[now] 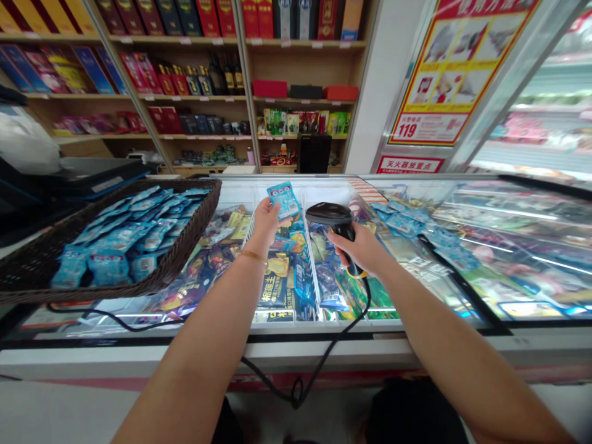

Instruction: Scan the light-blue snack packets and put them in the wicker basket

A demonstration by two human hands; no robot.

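Observation:
My left hand (268, 217) grips a small blue packet (285, 200) by its lower left edge, its printed side turned up. My right hand (351, 245) is wrapped round the handle of a black barcode scanner (329, 214), whose head points left, toward the packet but apart from it. A black cord (342, 336) runs down from the scanner's handle and loops in front of the freezer. To the left, a dark woven basket (185, 262) holds many similar blue packets (124, 237).
Below both hands is a glass-topped chest freezer (324, 354) full of bagged goods. More blue packets (411, 223) lie on the glass at right. Dark equipment (97, 179) stands behind the basket. Shelves of boxes and bottles (203, 95) line the back wall.

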